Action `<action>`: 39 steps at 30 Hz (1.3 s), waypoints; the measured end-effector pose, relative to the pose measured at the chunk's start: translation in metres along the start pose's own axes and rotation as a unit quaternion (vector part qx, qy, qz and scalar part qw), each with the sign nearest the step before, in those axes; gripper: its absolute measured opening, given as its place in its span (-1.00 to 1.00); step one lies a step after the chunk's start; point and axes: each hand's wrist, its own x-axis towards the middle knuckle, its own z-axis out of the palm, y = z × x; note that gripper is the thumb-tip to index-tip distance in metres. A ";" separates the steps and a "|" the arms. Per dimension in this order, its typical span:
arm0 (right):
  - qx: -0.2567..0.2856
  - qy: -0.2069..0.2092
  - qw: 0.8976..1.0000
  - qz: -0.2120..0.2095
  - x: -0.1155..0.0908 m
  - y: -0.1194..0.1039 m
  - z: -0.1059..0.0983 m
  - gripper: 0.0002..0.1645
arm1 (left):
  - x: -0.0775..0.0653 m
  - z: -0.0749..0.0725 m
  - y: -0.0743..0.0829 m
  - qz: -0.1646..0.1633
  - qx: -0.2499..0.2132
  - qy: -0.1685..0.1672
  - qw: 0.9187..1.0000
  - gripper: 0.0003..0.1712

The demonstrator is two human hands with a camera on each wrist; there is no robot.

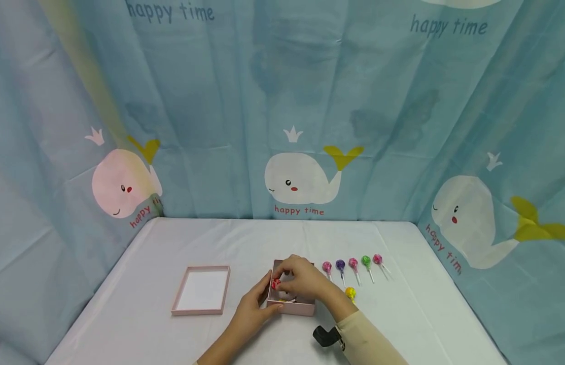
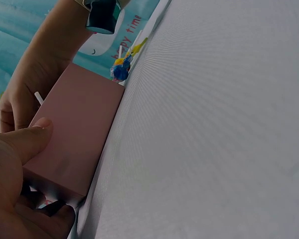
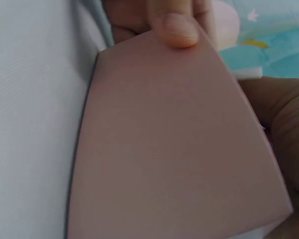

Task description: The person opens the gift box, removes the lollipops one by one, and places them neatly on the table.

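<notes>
An open pink box (image 1: 298, 308) stands on the white table in front of the person. My left hand (image 1: 252, 308) grips its left end, and in the left wrist view the thumb (image 2: 32, 139) presses the front wall. Over the box, my right hand (image 1: 303, 278) reaches in and pinches a red-wrapped lollipop (image 1: 276, 284) near the left inner wall. A white stick (image 3: 249, 73) pokes above the rim in the right wrist view. Something yellow (image 1: 283, 300) and a pale stick lie inside; the rest of the interior is hidden by the right hand.
Right of the box, several lollipops lie in a row, among them a purple one (image 1: 340, 264) and a green one (image 1: 366, 260). A yellow lollipop (image 1: 350, 293) lies nearer, beside the right forearm. The shallow pink lid (image 1: 201, 290) lies at left, white inside up.
</notes>
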 end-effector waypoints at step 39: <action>-0.012 0.317 0.948 0.039 -0.117 0.026 -0.094 -0.73 | -0.001 0.003 0.005 -0.026 -0.013 0.004 1.000 0.14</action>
